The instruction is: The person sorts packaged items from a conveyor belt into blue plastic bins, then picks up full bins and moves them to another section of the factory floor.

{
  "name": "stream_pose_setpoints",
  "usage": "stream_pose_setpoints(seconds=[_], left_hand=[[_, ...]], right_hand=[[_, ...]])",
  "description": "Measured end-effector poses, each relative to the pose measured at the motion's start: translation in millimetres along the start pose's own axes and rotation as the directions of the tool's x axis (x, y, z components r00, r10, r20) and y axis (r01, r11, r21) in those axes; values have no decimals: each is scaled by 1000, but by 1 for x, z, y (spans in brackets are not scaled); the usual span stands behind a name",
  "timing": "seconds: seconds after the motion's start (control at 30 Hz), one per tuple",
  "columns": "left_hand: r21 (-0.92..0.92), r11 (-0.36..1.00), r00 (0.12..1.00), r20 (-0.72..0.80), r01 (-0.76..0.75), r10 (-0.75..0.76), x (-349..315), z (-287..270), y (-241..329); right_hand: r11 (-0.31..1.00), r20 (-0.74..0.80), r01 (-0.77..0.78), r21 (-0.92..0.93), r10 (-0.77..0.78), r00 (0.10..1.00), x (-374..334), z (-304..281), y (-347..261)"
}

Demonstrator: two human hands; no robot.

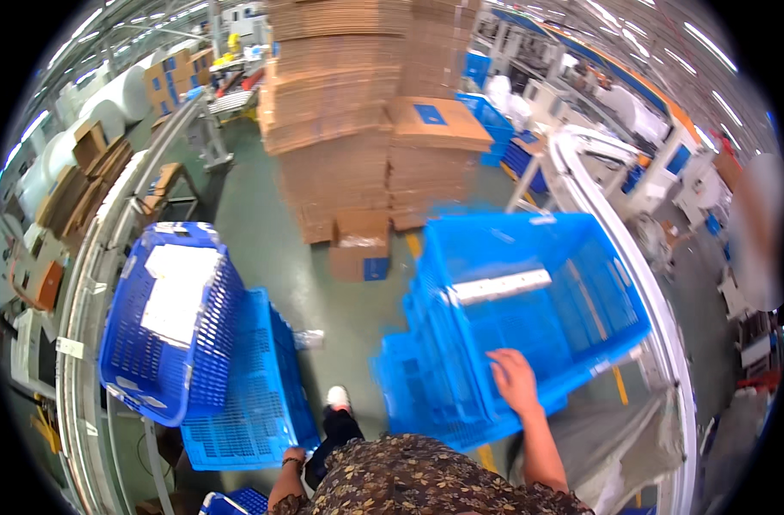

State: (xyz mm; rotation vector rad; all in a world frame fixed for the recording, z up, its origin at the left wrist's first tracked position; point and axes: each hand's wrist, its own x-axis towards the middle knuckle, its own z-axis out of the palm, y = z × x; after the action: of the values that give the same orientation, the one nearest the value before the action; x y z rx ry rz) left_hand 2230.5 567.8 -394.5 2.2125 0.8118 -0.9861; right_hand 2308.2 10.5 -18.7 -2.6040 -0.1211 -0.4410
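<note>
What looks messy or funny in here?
A small pale scrap lies loose on the green floor, beside the light-blue crate on the left. It looks like stray litter, though it's too blurry to tell what it is.

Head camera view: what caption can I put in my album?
Right hand at an open blue plastic crate, left hand beside a blue lattice crate, tall cardboard stacks ahead.

A factory floor (255,215) under strip lights (710,45) at upper right. Stacked cardboard (336,94) rises at top center; big white rolls (127,94) line the upper left, machinery (551,99) the upper right.
</note>
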Motion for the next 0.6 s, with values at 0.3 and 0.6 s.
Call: stream_pose_setpoints(seconds=[0.3, 0.6], left_hand=[[208, 899, 911, 236, -386, 337, 152, -134, 241], [-195, 914, 807, 430, -355, 405, 276, -172, 474]], right_hand=[[973, -45, -176, -152, 171, 984, 171, 58, -16], [613, 97, -786, 73, 780, 618, 241, 150, 194]])
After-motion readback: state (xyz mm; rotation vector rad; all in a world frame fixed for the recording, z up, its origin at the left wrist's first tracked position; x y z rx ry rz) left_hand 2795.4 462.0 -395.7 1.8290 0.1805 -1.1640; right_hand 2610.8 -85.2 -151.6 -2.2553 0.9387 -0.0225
